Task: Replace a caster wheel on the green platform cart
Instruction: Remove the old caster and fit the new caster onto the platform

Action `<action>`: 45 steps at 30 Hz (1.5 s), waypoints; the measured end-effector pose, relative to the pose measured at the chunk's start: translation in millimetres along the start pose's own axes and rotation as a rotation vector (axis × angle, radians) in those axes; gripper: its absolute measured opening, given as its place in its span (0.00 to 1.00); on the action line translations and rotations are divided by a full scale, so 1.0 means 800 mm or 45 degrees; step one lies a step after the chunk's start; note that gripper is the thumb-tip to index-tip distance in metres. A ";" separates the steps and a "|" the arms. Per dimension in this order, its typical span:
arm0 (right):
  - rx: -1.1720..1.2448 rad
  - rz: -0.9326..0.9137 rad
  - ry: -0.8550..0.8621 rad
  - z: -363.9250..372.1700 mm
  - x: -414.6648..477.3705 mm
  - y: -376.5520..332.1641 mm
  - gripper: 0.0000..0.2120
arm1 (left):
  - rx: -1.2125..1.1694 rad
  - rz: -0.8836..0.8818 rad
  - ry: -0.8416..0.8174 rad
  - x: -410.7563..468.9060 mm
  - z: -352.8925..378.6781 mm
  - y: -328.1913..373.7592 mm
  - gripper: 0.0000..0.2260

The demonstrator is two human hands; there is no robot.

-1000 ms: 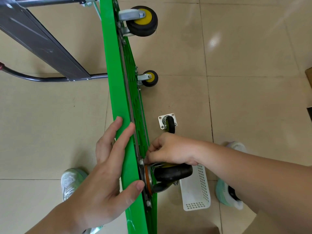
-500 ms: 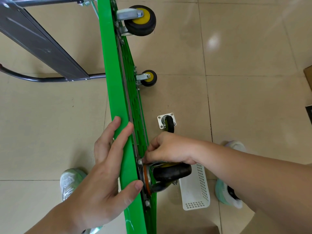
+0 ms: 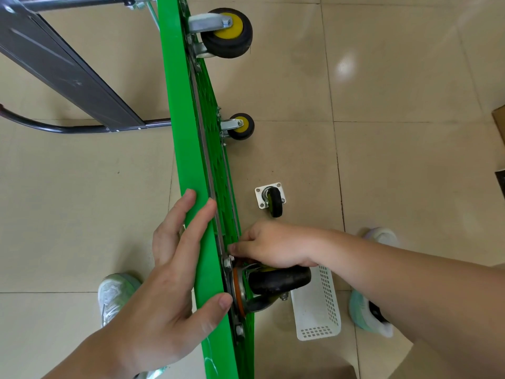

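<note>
Neither hand has shifted. Left hand (image 3: 175, 283), fingers straight and spread, presses the edge of the upended green platform cart (image 3: 188, 149) at lower centre. Right hand (image 3: 276, 247) pinches a bolt (image 3: 229, 259) with curled fingertips beside the mounted black caster wheel (image 3: 278, 280). A white basket (image 3: 319, 318) lies alongside, and a loose caster (image 3: 273, 202) lies farther up.
</note>
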State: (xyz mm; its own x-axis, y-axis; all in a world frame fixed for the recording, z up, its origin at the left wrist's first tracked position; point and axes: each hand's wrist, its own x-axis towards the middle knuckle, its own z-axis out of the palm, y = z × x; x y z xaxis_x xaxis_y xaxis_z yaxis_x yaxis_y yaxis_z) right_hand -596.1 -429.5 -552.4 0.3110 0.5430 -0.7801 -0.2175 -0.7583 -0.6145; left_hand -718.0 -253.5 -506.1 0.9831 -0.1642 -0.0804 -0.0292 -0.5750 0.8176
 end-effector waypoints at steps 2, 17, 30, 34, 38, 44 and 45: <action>-0.008 0.015 0.007 0.001 0.001 0.001 0.21 | -0.006 -0.003 -0.002 0.000 0.000 0.000 0.41; 0.026 -0.044 -0.003 0.001 0.000 0.001 0.15 | -0.010 -0.008 -0.010 0.001 0.000 -0.002 0.41; -0.048 -0.098 -0.008 0.002 -0.003 0.005 0.13 | 0.013 0.000 -0.029 -0.002 -0.005 -0.002 0.41; -0.107 -0.090 -0.038 0.004 -0.005 -0.003 0.17 | 0.012 -0.010 -0.031 -0.001 -0.005 -0.002 0.41; -0.111 -0.050 -0.056 0.003 -0.001 -0.002 0.21 | 0.013 -0.007 -0.037 -0.002 -0.006 -0.001 0.41; -0.102 -0.111 -0.032 0.002 0.000 0.005 0.14 | 0.022 -0.006 -0.043 -0.002 -0.007 0.000 0.41; -0.142 -0.111 -0.025 0.002 -0.001 0.004 0.16 | 0.023 -0.005 -0.043 -0.002 -0.007 -0.001 0.41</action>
State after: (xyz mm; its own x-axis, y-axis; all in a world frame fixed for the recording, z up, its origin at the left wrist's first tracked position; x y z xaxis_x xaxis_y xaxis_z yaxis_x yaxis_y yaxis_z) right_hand -598.8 -431.6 -554.4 0.3055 0.6149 -0.7270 -0.0859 -0.7426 -0.6642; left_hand -718.6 -248.4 -503.1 0.9767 -0.1884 -0.1029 -0.0287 -0.5898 0.8071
